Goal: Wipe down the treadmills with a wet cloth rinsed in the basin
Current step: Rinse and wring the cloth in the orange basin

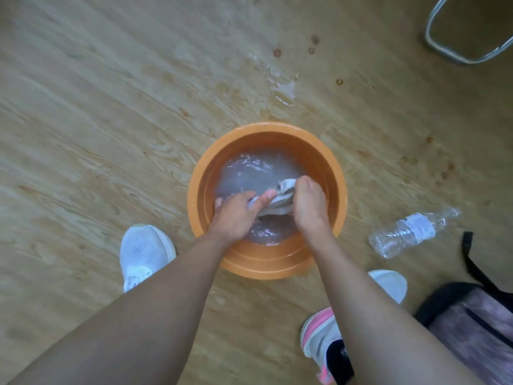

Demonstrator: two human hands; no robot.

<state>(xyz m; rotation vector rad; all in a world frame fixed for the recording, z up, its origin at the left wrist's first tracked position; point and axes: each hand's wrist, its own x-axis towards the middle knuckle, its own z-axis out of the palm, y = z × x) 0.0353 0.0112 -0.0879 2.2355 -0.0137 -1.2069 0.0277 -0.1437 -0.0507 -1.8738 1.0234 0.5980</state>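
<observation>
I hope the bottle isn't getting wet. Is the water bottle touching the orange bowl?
Apart. The head view shows a strip of bare wooden floor between the plastic bottle and the rim of the orange basin.

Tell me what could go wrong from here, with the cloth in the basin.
1. A puddle already lies on the floor beyond the basin; the left hand and right hand gripping the cloth may splash more, a slip hazard.
2. The bottle lying right of the basin could roll underfoot.
3. The basin sits close to the white shoe; a step might tip it.
</observation>
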